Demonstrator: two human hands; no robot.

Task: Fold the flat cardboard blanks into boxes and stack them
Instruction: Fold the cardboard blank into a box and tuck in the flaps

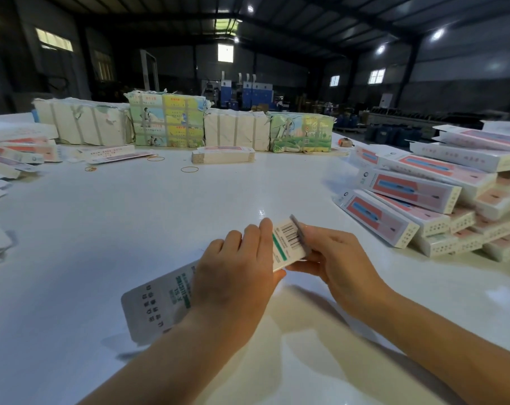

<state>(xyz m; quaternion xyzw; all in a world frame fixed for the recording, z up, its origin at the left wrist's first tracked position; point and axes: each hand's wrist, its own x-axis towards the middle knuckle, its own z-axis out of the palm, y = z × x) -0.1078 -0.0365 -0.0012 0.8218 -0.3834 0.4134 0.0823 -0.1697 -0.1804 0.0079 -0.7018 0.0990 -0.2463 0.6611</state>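
Head view. A person works at a white table (131,217) in a warehouse hall. The left hand (236,276) lies over the middle of a partly formed box (166,299), fingers curled over its far edge and thumb under its near edge, so it grips the body. The right hand (332,258) holds the box's far end from the right, fingers curled beneath it, at a small end flap (299,232) that stands up beside the barcode panel (288,238); whether the thumb is pressing that flap cannot be told. The near end of the box carries a rounded tab that is not yet tucked.

Progress, as a judgement: 1 box is in hand with its far end being closed and its near end left to do. At the right lies a pile of finished boxes (440,197), stacked in several loose layers, so much of the work is done. Much remains: a bundle of flat blanks (223,156) lies at mid-table, and 4 wrapped packs (166,121) stand in a row behind it, their contents unseen but probably more blanks. More boxes (17,156) lie at the left edge; whether they are folded cannot be told. Loose rubber bands (189,170) lie on the table near the bundle.
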